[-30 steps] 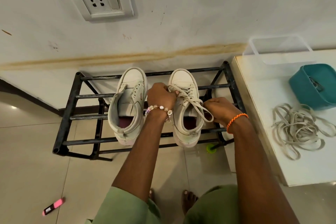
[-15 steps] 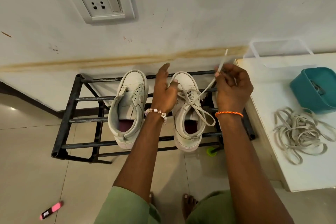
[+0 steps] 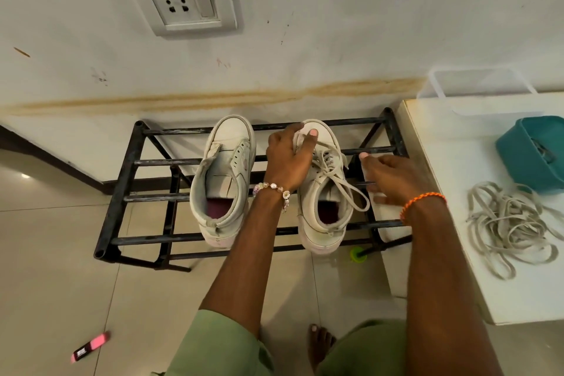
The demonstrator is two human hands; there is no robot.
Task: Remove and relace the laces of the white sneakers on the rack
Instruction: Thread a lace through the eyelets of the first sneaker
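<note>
Left to right. Rack (image 3: 122, 192), black metal bars, stands on the floor against the wall. Unlaced sneaker (image 3: 224, 180) sits on its left half, toe to wall, heel toward the person, eyelets bare. Right beside it, just apart, the laced sneaker (image 3: 325, 192), same orientation: long axis runs wall-to-person.

Left hand (image 3: 287, 159) lies over the laced sneaker's toe and lower eyelets, fingers closed around the front and the lace (image 3: 335, 174) crossings, thumb on the toe cap. Reads as a steadying grip. A loose lace loop hangs off the shoe's right side.

Right hand (image 3: 393, 177) sits just right of that shoe, palm down, fingers spread apart, holding nothing. The loop lies left of it, near the fingertips. It's the nearer hand for pulling lace out.

Judgement: one shoe stripped, this one mid-removal.

Tabletop (image 3: 457, 268), right: pile of loose laces (image 3: 509, 223). Behind it a teal tub (image 3: 531, 149), contents unclear, and a clear bin (image 3: 479, 94), seemingly empty.
</note>
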